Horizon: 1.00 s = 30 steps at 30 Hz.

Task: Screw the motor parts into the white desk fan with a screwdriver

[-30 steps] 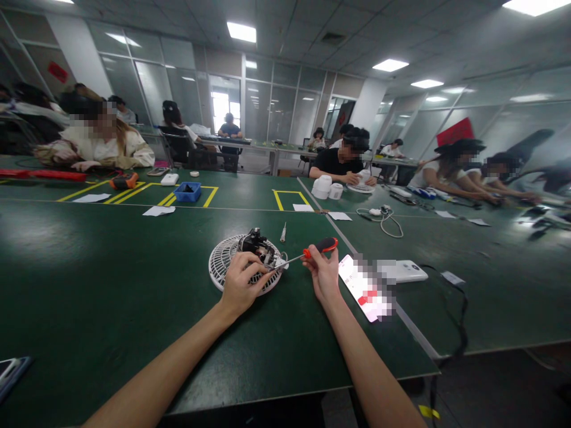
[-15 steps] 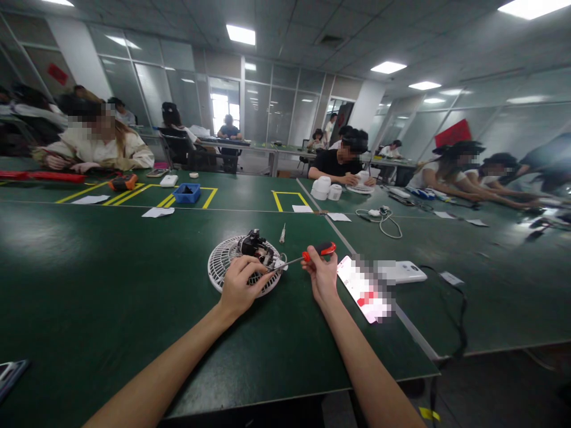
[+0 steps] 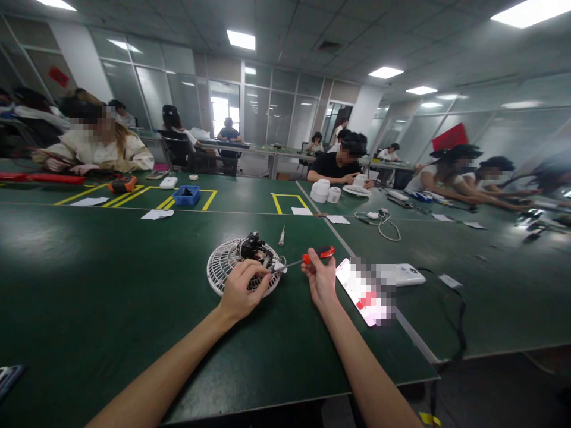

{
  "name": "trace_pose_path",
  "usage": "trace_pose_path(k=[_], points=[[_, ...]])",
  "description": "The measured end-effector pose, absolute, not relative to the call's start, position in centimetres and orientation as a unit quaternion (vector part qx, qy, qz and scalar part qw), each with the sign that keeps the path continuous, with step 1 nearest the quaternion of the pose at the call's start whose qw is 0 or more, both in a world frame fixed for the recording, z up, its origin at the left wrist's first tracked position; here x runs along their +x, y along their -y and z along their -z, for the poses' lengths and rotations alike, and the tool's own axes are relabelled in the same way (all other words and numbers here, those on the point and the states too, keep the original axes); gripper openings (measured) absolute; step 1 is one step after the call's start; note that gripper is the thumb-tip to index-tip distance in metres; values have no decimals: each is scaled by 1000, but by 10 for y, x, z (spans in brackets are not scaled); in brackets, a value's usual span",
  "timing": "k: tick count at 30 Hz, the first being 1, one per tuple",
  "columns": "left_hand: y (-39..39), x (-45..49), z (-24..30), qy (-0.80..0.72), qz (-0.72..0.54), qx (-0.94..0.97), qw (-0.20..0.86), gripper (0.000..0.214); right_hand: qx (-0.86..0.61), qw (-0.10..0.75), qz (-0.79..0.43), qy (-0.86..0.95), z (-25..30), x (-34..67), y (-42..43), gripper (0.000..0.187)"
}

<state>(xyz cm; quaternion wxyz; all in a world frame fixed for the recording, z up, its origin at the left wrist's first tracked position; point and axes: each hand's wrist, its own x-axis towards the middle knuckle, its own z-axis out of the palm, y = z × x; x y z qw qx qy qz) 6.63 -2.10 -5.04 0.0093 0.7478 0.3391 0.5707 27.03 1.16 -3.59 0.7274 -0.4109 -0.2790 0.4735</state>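
Observation:
A white round fan grille point(image 3: 220, 264) lies flat on the green table, with a black motor assembly point(image 3: 254, 246) on top of it. My left hand point(image 3: 241, 291) rests on the grille's near side, fingers curled and pinching the motor assembly's near edge. My right hand point(image 3: 320, 279) is closed around the red and black handle of a screwdriver point(image 3: 312, 255). Its metal shaft points left, and the tip meets the assembly beside my left fingertips.
A phone point(image 3: 363, 291) and a white box point(image 3: 404, 273) lie right of my right hand. A small screwdriver point(image 3: 281, 235) lies behind the grille. A blue bin point(image 3: 186, 194), paper slips, a white cable point(image 3: 381, 221) and seated people are farther back. The table's near edge runs below my forearms.
Both hands keep their hold on the assembly and the screwdriver. The view has shifted slightly, and the screwdriver handle sits a little lower and nearer the grille.

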Motion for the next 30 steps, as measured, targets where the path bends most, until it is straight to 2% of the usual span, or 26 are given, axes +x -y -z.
trace_pose_path(k=[19,30], points=[[18,63,47,-329,-551,767,-12,4,-401,695,-518,298,33,267,-10,54],[21,62,46,-266,-544,792,-81,14,-398,678,-543,294,33,264,-10,57]])
